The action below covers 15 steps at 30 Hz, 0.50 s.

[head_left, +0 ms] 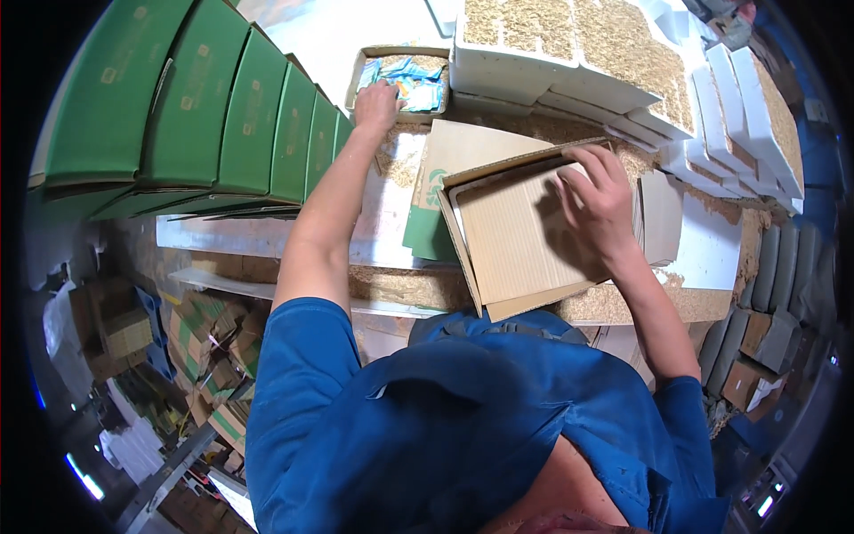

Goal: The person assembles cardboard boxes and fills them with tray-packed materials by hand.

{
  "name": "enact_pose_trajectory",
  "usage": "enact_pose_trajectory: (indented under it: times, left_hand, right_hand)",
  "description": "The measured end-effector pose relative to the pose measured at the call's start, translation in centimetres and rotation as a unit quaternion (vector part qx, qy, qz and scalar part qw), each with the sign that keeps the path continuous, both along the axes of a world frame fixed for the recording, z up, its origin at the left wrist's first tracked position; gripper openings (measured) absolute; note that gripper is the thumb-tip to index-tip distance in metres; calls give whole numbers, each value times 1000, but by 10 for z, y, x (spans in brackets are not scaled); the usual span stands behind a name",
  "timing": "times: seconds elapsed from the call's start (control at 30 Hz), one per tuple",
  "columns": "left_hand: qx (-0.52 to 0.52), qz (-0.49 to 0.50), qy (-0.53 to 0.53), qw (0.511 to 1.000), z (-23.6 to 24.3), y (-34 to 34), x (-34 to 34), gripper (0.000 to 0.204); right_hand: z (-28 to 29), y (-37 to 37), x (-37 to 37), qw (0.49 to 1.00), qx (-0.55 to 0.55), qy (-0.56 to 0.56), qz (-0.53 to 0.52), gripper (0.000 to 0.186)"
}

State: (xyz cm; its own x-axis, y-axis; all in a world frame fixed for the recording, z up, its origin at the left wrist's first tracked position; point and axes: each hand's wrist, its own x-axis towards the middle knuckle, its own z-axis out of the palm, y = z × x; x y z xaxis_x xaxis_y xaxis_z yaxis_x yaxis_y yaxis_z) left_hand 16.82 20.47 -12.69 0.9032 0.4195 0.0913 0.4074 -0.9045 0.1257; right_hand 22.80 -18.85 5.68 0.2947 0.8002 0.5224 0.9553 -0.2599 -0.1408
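The open box (525,233) sits at the middle of the near edge of the surface (233,235), its flaps not closed over the tan cardboard panel inside; as far as shows, filling seems unfinished. No packet is visible on that panel, and the blue packets (422,71) are in the bin (359,69) towards the far edge. The left hand (378,103) has its fingers down among the packets; whether it grips one, I cannot tell. The right hand (594,191) is half curled over the box's right side, its grip unclear.

Counts: one open box, one bin; packets overlap too much to count. At least six green boxes (197,107) line the left edge, and several straw-topped white blocks (516,71) stand at the far right corner.
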Motion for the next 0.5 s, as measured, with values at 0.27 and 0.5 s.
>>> enact_pose_trajectory:
  times: [0.27,0.5]
  left_hand:
    - [30,-12,35,999,-19,13,10,19]
    - [16,-14,58,998,-24,23,16,28]
  right_hand:
    - [-9,-25,-43,895,-406,184,-33,77]
    - [-19,-15,-47,883,-411,224,-19,84]
